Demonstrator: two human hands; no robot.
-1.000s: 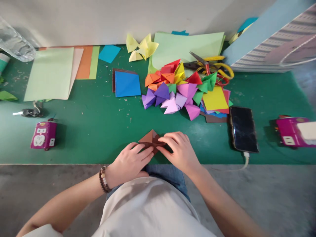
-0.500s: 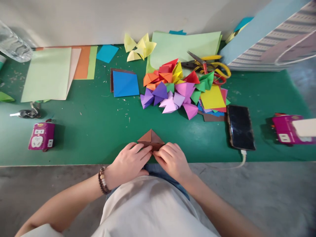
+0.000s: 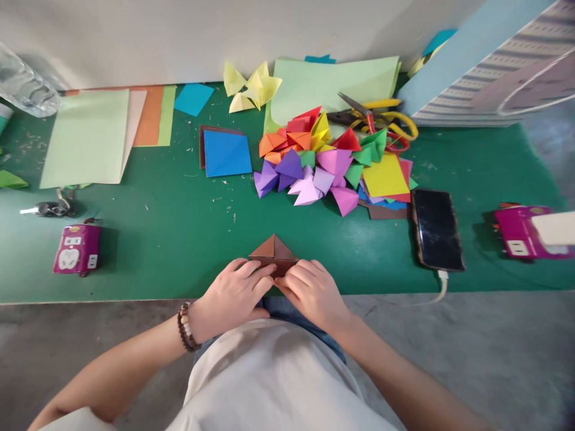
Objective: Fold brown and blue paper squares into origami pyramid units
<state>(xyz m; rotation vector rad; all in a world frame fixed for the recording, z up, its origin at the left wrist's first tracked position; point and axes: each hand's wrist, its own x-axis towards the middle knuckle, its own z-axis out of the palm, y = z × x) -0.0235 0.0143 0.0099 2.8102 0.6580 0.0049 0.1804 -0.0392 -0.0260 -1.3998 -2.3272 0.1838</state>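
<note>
A brown origami paper, folded to a point at its far end, lies by the near edge of the green table. Its centre crease shows; its lower part is partly covered by fingers. My left hand, a beaded bracelet at the wrist, holds the left side, fingers on top and thumb below the table edge. On the right side, my right hand has its fingers curled and pinches the lower edge. The fingertips of both hands nearly meet there.
Behind the hands sit a blue paper stack and a pile of folded colored pieces. Scissors lie beyond. A phone and purple sockets flank the work. Larger sheets lie far left.
Both hands stay on the brown paper. The right fingertips have shifted slightly left along its lower edge; the whole view has moved a little.
</note>
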